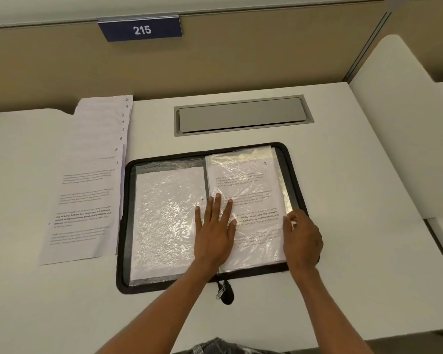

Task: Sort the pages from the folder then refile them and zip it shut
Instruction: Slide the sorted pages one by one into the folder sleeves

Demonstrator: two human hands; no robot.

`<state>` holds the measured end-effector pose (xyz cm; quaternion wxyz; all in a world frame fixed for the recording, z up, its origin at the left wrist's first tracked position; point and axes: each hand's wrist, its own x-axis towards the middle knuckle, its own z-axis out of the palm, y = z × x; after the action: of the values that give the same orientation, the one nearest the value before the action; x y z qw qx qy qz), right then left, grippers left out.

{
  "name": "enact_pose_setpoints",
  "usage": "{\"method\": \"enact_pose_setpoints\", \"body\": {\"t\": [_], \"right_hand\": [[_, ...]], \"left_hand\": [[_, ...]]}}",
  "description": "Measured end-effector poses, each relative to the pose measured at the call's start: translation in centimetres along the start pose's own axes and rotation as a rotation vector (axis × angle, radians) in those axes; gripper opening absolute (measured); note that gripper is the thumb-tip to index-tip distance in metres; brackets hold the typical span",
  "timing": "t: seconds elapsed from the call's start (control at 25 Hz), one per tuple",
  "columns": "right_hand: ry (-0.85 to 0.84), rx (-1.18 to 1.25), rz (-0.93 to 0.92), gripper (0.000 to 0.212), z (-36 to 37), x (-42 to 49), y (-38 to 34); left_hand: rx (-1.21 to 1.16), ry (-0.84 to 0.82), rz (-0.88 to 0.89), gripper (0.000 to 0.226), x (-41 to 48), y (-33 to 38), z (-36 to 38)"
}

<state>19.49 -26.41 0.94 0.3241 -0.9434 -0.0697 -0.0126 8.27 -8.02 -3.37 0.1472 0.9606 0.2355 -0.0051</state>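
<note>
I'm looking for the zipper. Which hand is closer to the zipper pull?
Left. The left hand lies flat on the folder just beyond the zipper pull; the right hand pinches the sleeve, farther right.

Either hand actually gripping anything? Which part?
Right hand appears to pinch the plastic sleeve over page 2 at its right edge. Left hand holds nothing; it presses flat on that sleeve near the folder spine.

The folder (122, 226) before me has a black rim and a silver zip pull (221, 292) at its near edge. Its sleeve (279, 185) shines clear and crinkled over a white page (248, 190) of black print. Left of the folder I see white pages (87, 200) with dark handwritten numbers. Under it the desk (356, 226) is white. Beyond it are a grey flap (241, 118), a beige partition (241, 60) and a navy sign (141, 29) with white digits.
</note>
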Motion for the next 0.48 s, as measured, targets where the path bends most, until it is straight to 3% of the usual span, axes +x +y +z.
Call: {"method": "enact_pose_setpoints", "body": {"t": [0.16,0.28,0.4,0.48], "right_hand": [[-0.011,0.005,-0.065,0.013,-1.1,-0.8,-2.0],[-0.122,0.11,-0.109,0.014,-1.6,-2.4,-5.1],[-0.249,0.21,-0.207,0.01,-1.3,-4.9,-8.3],[-0.332,0.252,-0.264,0.009,-1.0,-6.6,-9.9]], "left_hand": [[-0.202,0.035,-0.061,0.059,0.1,0.6,-0.8],[-0.567,0.125,-0.181,0.055,-0.3,2.7,-3.3],[-0.999,0.11,-0.265,0.05,-0.3,4.0,-7.8],[-1.038,0.138,-0.281,0.033,0.0,2.9,-9.9]]}}
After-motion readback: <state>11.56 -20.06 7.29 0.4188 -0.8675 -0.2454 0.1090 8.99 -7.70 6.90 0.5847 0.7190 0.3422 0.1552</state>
